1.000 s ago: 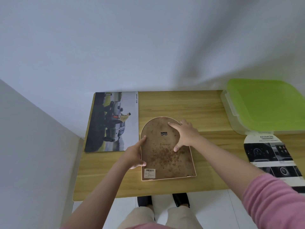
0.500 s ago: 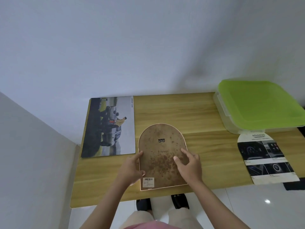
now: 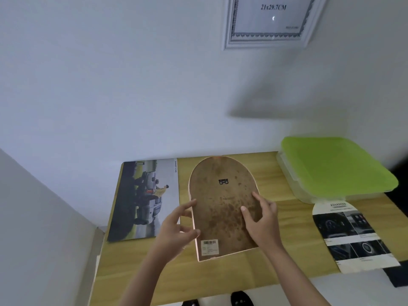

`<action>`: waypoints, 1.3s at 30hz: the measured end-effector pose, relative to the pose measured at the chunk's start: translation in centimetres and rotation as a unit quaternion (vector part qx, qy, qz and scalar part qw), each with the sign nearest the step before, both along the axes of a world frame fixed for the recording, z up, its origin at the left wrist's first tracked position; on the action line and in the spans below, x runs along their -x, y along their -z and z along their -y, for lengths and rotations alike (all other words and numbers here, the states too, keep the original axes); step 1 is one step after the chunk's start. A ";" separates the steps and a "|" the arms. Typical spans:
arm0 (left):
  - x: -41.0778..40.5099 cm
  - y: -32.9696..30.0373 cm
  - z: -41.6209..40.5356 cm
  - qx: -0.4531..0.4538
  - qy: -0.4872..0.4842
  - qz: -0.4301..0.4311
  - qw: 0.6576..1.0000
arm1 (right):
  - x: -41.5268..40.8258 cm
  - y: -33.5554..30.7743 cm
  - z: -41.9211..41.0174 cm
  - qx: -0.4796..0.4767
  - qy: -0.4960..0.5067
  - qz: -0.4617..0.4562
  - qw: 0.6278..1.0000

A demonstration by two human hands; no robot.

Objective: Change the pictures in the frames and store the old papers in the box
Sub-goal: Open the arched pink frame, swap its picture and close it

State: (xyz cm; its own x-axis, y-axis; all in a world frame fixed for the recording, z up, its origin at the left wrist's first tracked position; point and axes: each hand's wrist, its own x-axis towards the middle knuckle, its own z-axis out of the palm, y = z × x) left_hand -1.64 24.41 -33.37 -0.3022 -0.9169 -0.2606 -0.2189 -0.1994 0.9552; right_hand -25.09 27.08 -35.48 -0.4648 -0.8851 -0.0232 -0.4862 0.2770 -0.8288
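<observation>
My left hand and right hand grip the arched frame by its side edges, back facing me. The car poster lies left of it.

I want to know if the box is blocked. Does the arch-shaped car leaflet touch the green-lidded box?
Touching. In the head view the arch-shaped car leaflet's rounded top meets the base of the green-lidded box, with no wood showing between them.

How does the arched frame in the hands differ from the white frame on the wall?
The arched frame has a rounded top; the white frame is rectangular. The arched frame shows its stained brown back, held by the left hand and right hand; the white frame hangs face out, showing a size-label sheet. Both are picture frames.
</observation>
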 end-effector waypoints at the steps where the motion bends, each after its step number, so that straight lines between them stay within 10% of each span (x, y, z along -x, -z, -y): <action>1: 0.1 -0.8 0.2 0.010 -0.002 -0.001 1.000 | 0.0 -0.6 0.3 0.013 -0.002 -0.002 1.000; 13: 0.7 -6.3 0.5 0.148 -0.052 -0.009 0.988 | -1.9 -4.1 2.7 0.096 -0.038 -0.097 0.990; 21: 2.8 -7.4 -0.9 0.184 -0.092 -0.023 0.978 | -4.4 -9.3 3.2 0.080 -0.249 0.162 0.951; 39: 5.1 -7.6 -0.6 0.227 -0.072 -0.041 0.970 | -4.8 -12.0 3.5 0.153 -0.142 0.266 0.941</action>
State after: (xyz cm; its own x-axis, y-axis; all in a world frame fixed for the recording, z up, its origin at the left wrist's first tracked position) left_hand -6.72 25.01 -25.77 -0.1648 -0.9658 0.2003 -0.1403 0.2240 0.9644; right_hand -20.31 23.62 -23.49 -0.2029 -0.9750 0.0911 0.0012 -0.0933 -0.9956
